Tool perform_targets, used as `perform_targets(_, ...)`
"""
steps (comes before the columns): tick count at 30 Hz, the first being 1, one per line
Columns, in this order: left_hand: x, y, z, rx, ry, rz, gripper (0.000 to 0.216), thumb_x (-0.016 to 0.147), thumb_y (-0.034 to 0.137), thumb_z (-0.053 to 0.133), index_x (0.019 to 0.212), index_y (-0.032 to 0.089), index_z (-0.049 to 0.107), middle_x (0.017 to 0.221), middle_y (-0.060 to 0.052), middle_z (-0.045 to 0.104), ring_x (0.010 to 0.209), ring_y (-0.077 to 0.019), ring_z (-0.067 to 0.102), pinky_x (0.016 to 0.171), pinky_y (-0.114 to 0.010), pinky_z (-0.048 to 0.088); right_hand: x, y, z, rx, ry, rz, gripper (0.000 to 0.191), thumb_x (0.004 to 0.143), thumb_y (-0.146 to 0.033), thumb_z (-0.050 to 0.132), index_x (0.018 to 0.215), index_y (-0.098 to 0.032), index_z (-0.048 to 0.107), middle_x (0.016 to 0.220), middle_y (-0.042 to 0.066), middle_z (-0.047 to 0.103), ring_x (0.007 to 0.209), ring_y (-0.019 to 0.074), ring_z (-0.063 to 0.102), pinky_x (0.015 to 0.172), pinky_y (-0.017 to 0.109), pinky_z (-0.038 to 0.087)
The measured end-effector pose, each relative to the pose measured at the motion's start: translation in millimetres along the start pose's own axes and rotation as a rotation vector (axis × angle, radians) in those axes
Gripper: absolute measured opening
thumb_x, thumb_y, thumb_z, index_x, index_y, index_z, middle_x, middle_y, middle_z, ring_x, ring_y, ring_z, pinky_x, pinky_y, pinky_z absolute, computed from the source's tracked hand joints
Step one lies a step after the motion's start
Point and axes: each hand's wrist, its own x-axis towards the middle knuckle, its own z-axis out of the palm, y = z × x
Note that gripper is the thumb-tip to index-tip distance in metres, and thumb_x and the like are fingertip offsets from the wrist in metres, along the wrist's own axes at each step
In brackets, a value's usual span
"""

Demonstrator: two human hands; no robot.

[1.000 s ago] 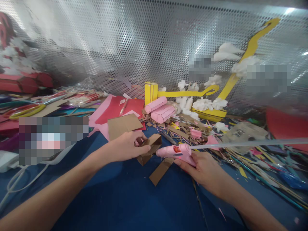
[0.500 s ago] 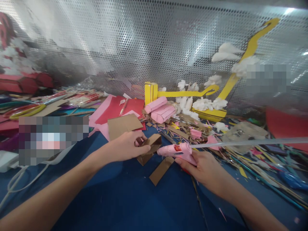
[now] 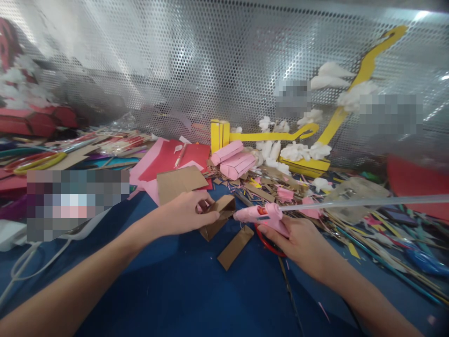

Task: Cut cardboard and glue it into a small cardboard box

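My left hand (image 3: 184,213) is closed on a small folded brown cardboard piece (image 3: 219,216) lying on the blue table (image 3: 175,290). My right hand (image 3: 298,241) grips a pink glue gun (image 3: 261,214) whose nozzle points left at the cardboard piece. A long clear glue stick (image 3: 368,202) runs out of the back of the gun to the right. A loose brown cardboard strip (image 3: 235,247) lies just below the gun.
A flat cardboard sheet (image 3: 179,181), red and pink paper (image 3: 175,157), pink paper blocks (image 3: 233,161) and a yellow cardboard frame with white cotton (image 3: 294,145) lie behind. Scraps and sticks (image 3: 368,234) litter the right. A perforated metal wall (image 3: 210,61) stands at the back.
My right hand has lifted the glue gun slightly and moved it a little right and up, its nozzle staying at the cardboard piece. My left hand has not moved.
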Motion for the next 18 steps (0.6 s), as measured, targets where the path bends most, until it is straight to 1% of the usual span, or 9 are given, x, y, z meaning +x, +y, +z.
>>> perform_targets(3,0.2,0.8,-0.4,0.004,-0.009,-0.002,0.04,0.088,0.056,0.058,0.104,0.02,0.068,0.09,-0.005,0.072,0.078,-0.0195,0.064,0.067,-0.03,0.045,1.3,-0.3,-0.5,0.024,-0.004,0.017,0.049,0.097,-0.057,0.043,0.059,-0.026,0.046,0.052,0.003,0.056,0.047,0.0205,0.053,0.051,0.03,0.034)
perform_targets(7,0.4,1.8,-0.9,0.015,-0.014,0.002,0.04,0.088,0.056,0.058,0.103,0.02,0.068,0.092,-0.005,0.071,0.079,-0.0196,0.063,0.068,-0.03,0.046,2.4,1.5,-0.2,0.055,-0.01,0.025,0.048,0.098,-0.057,0.042,0.062,-0.025,0.048,0.056,0.004,0.061,0.05,0.0207,0.056,0.052,0.03,0.035)
perform_targets(10,0.1,1.5,-1.2,0.014,-0.013,0.006,0.039,0.088,0.056,0.057,0.102,0.021,0.068,0.092,-0.005,0.071,0.078,-0.0195,0.063,0.067,-0.03,0.045,1.8,2.8,0.2,0.056,-0.009,0.037,0.05,0.098,-0.059,0.042,0.063,-0.025,0.049,0.055,0.004,0.061,0.049,0.0206,0.057,0.051,0.03,0.034)
perform_targets(15,-0.4,-0.2,-0.4,0.012,0.0,0.01,0.037,0.088,0.055,0.058,0.101,0.022,0.068,0.091,-0.003,0.071,0.077,-0.0189,0.063,0.067,-0.03,0.045,1.5,5.3,1.9,0.007,0.012,0.034,0.052,0.1,-0.061,0.04,0.069,-0.023,0.056,0.06,0.006,0.066,0.054,0.0229,0.062,0.054,0.031,0.038)
perform_targets(18,-0.3,-0.6,0.6,0.016,0.011,0.008,0.036,0.088,0.054,0.058,0.101,0.022,0.068,0.09,-0.003,0.07,0.078,-0.0187,0.062,0.067,-0.03,0.045,1.6,8.1,3.4,-0.045,0.034,0.035,0.051,0.1,-0.061,0.04,0.077,-0.022,0.062,0.069,0.009,0.072,0.063,0.0269,0.068,0.059,0.032,0.042)
